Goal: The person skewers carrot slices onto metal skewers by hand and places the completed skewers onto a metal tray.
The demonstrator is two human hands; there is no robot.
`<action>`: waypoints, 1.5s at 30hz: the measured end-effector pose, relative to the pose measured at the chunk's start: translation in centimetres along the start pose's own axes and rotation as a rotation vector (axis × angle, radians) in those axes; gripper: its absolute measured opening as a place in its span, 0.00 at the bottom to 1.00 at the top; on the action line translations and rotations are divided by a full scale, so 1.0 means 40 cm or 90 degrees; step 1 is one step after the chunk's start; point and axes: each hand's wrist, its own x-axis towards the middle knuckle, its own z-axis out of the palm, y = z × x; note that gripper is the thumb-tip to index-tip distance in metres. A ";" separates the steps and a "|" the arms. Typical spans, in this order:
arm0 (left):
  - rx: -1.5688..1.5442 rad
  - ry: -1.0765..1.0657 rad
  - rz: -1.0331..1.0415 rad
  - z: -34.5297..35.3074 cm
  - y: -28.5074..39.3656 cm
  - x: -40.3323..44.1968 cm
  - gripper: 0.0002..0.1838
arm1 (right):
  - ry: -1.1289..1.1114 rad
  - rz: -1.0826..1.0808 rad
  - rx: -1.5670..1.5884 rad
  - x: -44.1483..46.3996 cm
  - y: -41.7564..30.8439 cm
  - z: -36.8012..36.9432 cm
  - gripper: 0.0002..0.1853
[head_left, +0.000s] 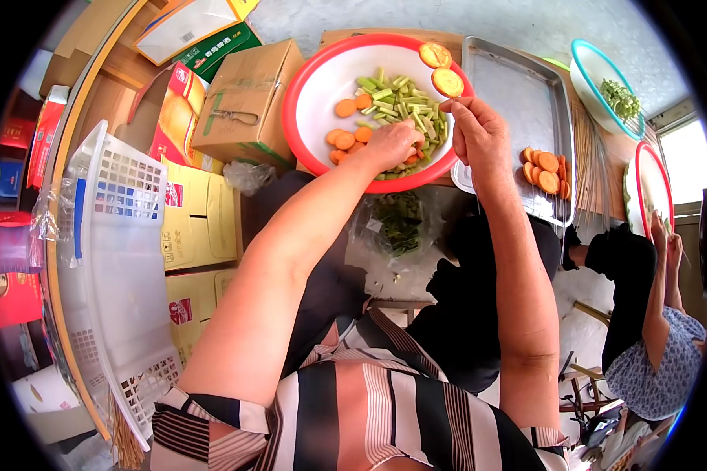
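A white bowl with a red rim (pixel 293 118) holds chopped green stalk pieces (pixel 401 98), which look like celery, and round carrot slices (pixel 344 140). My left hand (pixel 393 147) reaches into the bowl, fingers closed low among the pieces; what they pinch is hidden. Over the bowl's right rim, my right hand (pixel 479 129) is closed in a pinch on a thin skewer, largely out of sight. Two round yellow-orange slices (pixel 448 82) sit in line beyond its fingertips.
A metal tray (pixel 514 94) to the right carries stacked carrot slices (pixel 548 171), with thin sticks (pixel 591 157) beside it. Farther right are a blue-rimmed bowl (pixel 581 67) of greens and another person's hands (pixel 668 239) at a red-rimmed bowl. Cardboard boxes (pixel 247 102) and a white basket (pixel 106 259) stand left.
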 end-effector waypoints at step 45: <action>-1.296 0.416 -0.118 -0.275 -0.070 0.004 0.19 | -0.157 0.089 -0.095 -0.049 0.021 0.101 0.10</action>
